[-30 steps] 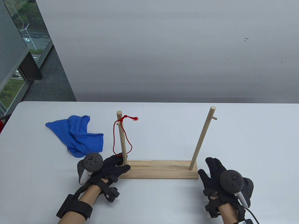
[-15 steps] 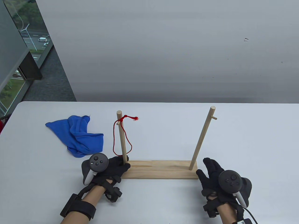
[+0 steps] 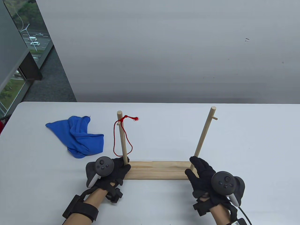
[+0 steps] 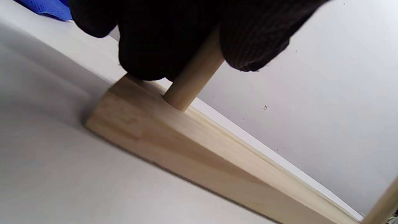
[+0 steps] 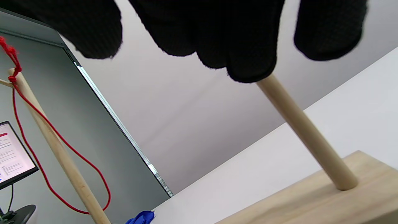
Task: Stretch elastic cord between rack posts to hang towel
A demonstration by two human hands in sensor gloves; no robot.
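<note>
A wooden rack base (image 3: pixel 159 170) carries a left post (image 3: pixel 122 138) and a right post (image 3: pixel 204 136). A red elastic cord (image 3: pixel 114 140) is tied at the left post's top peg and hangs in a slack loop. A crumpled blue towel (image 3: pixel 79 138) lies left of the rack. My left hand (image 3: pixel 119 167) grips the foot of the left post; its fingers (image 4: pixel 149 37) wrap the post (image 4: pixel 192 84). My right hand (image 3: pixel 199 168) rests open over the base's right end, its spread fingers (image 5: pixel 242 40) touching the right post (image 5: pixel 304 133). The cord's knot (image 5: pixel 11 54) shows in the right wrist view.
The white table (image 3: pixel 246 145) stretches right and behind the rack. A grey wall rises behind it and a window lies at far left. A small peg (image 3: pixel 215 118) sticks out near the right post's top. A monitor (image 5: pixel 12 152) shows in the right wrist view.
My right hand has moved left and forward from the table onto the base's right end by the right post. My left hand shifted slightly right, still at the left post's foot.
</note>
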